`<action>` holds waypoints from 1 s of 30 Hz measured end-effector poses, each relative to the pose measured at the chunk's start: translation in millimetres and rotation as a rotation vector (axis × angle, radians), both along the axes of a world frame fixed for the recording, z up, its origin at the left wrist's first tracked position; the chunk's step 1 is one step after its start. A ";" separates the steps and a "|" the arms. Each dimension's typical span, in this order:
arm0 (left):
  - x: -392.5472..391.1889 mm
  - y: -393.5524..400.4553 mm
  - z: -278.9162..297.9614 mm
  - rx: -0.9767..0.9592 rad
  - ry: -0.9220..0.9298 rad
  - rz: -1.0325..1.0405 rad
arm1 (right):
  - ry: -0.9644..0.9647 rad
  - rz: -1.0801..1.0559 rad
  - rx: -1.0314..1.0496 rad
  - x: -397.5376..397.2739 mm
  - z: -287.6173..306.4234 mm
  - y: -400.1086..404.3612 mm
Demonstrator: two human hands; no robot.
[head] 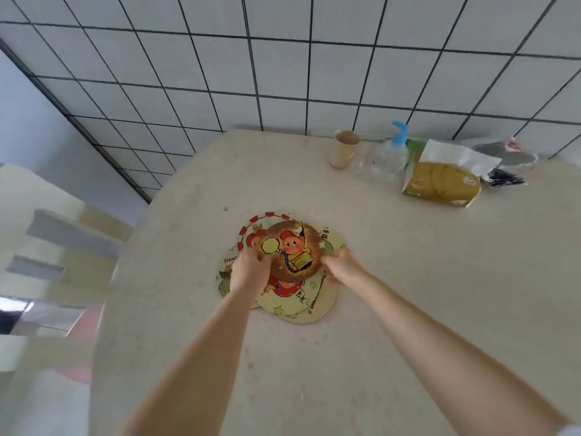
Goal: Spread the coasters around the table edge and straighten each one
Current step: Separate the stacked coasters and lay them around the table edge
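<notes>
A loose pile of several round cartoon coasters [292,306] lies in the middle of the pale table [408,278]. On top sits a brown coaster [295,247] with a red cartoon figure. My left hand [250,270] grips the brown coaster's left edge, fingers curled over it. My right hand [341,265] pinches its right edge. Under it, a coaster with a red dashed rim [251,223] pokes out at the back left and pale yellow ones fan out toward me.
Along the tiled wall at the back right stand a beige cup [344,149], a clear pump bottle with a blue top [393,152], a yellow tissue pack [441,180] and a grey dish [506,158]. A chair [56,247] stands off the table's left edge.
</notes>
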State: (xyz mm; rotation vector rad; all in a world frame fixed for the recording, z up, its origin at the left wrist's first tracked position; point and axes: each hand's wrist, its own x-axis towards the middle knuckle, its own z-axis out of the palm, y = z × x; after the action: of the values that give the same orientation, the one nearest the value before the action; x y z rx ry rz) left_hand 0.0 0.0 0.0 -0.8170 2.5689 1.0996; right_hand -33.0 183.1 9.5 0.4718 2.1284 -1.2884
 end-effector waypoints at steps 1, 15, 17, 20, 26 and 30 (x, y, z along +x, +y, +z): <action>-6.2 0.0 -1.6 0.021 -0.025 0.028 | -0.041 -0.029 -0.006 -5.5 -3.9 -2.4; -15.9 -14.7 -7.5 0.350 -0.047 0.307 | -0.145 -0.165 0.011 -13.4 -18.9 -15.3; -6.1 -19.1 -10.7 0.288 -0.051 0.242 | -0.169 -0.190 0.008 -3.1 -22.3 -15.2; 8.7 -25.4 -15.9 0.186 -0.079 0.194 | -0.159 -0.239 -0.002 7.8 -27.7 -16.3; 18.8 -21.9 -18.5 0.271 -0.081 0.249 | -0.082 -0.284 0.104 12.0 -27.6 -19.4; 17.4 -28.7 -16.8 0.474 -0.074 0.313 | 0.025 -0.294 0.101 12.6 -14.8 -28.7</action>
State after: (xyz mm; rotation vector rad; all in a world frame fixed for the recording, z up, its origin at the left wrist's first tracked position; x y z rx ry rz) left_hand 17.4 -28.7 -16.8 -1.1195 2.0282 1.6451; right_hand -20.4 154.4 -5.3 0.8411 2.2123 -1.3516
